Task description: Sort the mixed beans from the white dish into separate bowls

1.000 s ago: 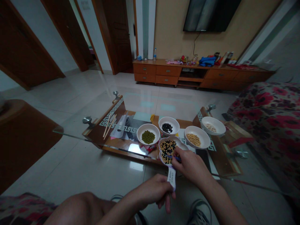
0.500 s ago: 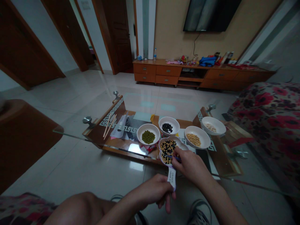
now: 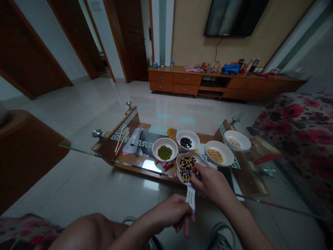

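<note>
Since the left hand (image 3: 179,210) grips the handle (image 3: 190,198) of the tray (image 3: 201,159), probably steadying it at the table's (image 3: 85,149) near edge, the right hand (image 3: 208,178) can pinch a slim blue tool (image 3: 198,176) over the mixed beans (image 3: 186,162).

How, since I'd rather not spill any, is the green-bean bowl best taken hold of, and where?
Probably by its left rim, coming from the left: the green-bean bowl stands upright, that rim rises clear of the beans, and the tray and black-bean bowl crowd its right.
</note>
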`<state>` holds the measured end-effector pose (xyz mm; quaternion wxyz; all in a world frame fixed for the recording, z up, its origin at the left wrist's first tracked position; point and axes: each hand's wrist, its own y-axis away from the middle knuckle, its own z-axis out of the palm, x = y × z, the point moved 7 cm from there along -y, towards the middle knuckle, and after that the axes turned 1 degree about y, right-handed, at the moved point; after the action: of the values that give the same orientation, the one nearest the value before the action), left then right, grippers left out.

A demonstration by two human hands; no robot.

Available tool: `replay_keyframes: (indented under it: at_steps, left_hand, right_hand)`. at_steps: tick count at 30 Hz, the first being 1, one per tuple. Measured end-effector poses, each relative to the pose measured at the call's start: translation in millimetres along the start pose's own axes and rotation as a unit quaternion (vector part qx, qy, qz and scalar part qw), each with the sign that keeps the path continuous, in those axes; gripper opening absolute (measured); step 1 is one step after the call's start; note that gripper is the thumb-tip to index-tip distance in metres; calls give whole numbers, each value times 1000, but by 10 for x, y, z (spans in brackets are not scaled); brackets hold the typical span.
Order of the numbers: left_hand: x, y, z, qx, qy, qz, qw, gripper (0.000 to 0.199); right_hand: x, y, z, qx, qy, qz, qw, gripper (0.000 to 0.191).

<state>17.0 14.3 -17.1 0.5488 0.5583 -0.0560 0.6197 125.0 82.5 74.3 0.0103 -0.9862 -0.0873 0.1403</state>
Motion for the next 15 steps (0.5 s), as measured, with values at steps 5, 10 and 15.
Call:
replay_keyframes:
  at_steps: [5,10,15]
  left_hand:
    - [31,10,9,0,-2,0,1000,20]
    - [36,21,14,3,-5,-12,1000,20]
    - [-12,-10,-7,4,-4,-7,1000,21]
  right_hand:
    - [-54,-26,-77,40,13,-16,999,17]
    - [-134,-78,-170,98,13,-5,995,18]
    - [-238,-141,-186,124,-12,-2,992,19]
